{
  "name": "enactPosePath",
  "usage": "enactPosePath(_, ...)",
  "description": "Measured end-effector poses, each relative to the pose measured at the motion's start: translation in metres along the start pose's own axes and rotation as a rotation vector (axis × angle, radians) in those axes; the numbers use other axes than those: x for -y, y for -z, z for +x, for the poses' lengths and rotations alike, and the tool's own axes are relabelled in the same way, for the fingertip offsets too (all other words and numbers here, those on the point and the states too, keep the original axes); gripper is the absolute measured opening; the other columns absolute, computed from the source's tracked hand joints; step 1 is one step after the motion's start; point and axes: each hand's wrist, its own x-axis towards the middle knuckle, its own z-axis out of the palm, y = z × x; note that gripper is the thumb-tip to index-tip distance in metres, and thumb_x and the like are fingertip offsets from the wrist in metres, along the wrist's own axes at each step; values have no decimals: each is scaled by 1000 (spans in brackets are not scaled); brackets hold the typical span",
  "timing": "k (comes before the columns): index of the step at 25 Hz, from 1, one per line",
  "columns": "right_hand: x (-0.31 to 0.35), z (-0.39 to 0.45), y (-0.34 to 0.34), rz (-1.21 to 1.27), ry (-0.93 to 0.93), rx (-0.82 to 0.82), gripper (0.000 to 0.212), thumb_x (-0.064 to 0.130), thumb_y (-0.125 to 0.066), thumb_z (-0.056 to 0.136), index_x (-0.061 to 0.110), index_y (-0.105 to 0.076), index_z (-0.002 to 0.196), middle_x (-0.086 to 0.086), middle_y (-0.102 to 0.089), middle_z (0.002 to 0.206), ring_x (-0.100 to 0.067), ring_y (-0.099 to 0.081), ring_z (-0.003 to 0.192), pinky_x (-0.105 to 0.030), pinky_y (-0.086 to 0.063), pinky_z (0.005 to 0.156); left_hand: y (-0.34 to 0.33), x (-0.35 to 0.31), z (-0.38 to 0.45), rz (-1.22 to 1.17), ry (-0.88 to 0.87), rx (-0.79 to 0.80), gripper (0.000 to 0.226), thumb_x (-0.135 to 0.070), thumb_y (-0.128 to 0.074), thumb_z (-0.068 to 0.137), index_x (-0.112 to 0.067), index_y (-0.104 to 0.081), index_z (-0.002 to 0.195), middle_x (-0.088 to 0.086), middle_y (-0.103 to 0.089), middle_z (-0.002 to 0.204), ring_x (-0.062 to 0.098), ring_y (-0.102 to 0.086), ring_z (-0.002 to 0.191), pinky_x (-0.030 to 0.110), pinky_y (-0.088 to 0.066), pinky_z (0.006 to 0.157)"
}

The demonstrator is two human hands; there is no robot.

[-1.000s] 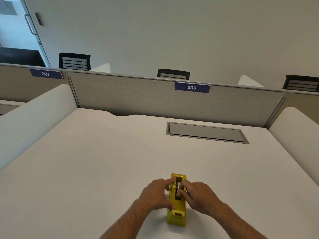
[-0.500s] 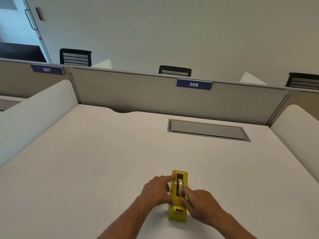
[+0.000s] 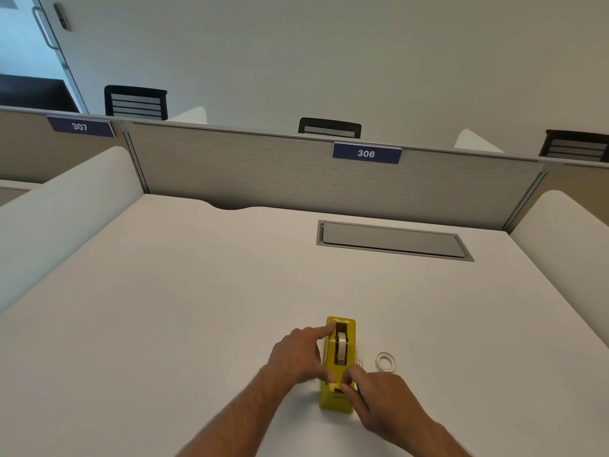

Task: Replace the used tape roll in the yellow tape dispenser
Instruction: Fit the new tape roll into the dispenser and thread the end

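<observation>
Progress, judged from the layout: a roll of pale tape (image 3: pixel 341 344) sits on edge in the well of the yellow plastic tape dispenser (image 3: pixel 338 364), while a thin, nearly bare white ring (image 3: pixel 385 361) lies flat on the white desk top (image 3: pixel 164 324), just off the right hand's knuckles and apart from the dispenser. I read that ring as the spent core, so removal and loading look done; what seems left is drawing the tape end to the cutter and tidying away the ring. Left hand (image 3: pixel 298 357) lies along the dispenser's left wall, forefinger stretched toward the far end, thumb pressed at the near end; a steadying hold, not a closed grasp. Right hand (image 3: pixel 384 402) pinches narrowly at the near end beside that thumb; whether tape is caught between the fingertips (image 3: pixel 346 380) I cannot tell. Dispenser stands upright on the desk between the two hands, long axis running away from the wearer, cutter end apparently nearest the wrists, well end beyond the fingertips. Roll axle lies crosswise to that axis.
</observation>
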Motion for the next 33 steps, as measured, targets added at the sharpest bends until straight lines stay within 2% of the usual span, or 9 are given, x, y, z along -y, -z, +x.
enactPosePath(4,10,-6,-1,7,2,8,29,56,-29,98,36,-46,112,9,-71,108,-12,-66,84,-14,-41,67,-1,1,1,14,0,2,109,-57,-87,56,-51,-24,145,-4,-70,108,12,-59,83,39,-58,85)
enactPosePath(9,16,-8,9,-21,15,-10,29,51,-31,101,32,-49,115,8,-69,114,-13,-65,91,-21,-47,77,-3,1,1,23,3,-4,109,-59,-86,57,-53,-22,145,-4,-70,108,13,-59,83,39,-58,85)
enactPosePath(13,18,-11,9,-80,72,-58,31,48,-31,102,29,-52,116,4,-69,112,-15,-65,90,-23,-42,71,-4,2,0,24,12,-2,110,-60,-86,57,-54,-20,145,-3,-70,109,17,-64,92,41,-58,87)
enactPosePath(15,20,-14,11,-134,116,-72,28,46,-40,101,27,-58,112,4,-72,103,-15,-67,82,-21,-40,65,-4,2,0,23,13,-3,110,-59,-85,57,-53,-20,145,-2,-70,112,18,-65,94,41,-58,88)
enactPosePath(18,19,-19,8,-298,194,-159,15,45,-71,83,31,-68,86,12,-72,69,-7,-62,50,-14,-49,46,-4,0,-1,25,14,-4,109,-57,-86,59,-50,-21,147,0,-69,119,20,-66,97,40,-57,89)
enactPosePath(20,15,-21,3,-328,246,-220,17,44,-79,76,30,-71,81,11,-69,60,-7,-57,43,-15,-48,41,-3,-1,-1,24,15,-2,109,-55,-86,60,-49,-21,147,1,-68,120,20,-66,98,40,-57,89)
enactPosePath(23,9,-24,-6,-358,346,-357,17,42,-69,85,25,-74,87,9,-66,57,-6,-52,41,-17,-42,38,-1,-2,-2,21,13,2,108,-53,-87,61,-48,-23,148,1,-68,119,21,-66,100,42,-57,91)
enactPosePath(26,3,-30,-19,-352,383,-466,44,43,-39,100,20,-76,100,7,-63,53,-8,-50,39,-17,-39,38,0,-3,-3,20,14,6,107,-51,-88,61,-48,-24,147,1,-69,115,21,-66,99,43,-57,91)
enactPosePath(33,-7,-32,-28,-391,403,-503,46,35,-33,102,21,-77,102,6,-57,49,-9,-46,38,-16,-36,36,1,-4,-3,3,13,7,106,-49,-88,61,-47,-25,147,1,-69,115,20,-66,98,42,-57,91)
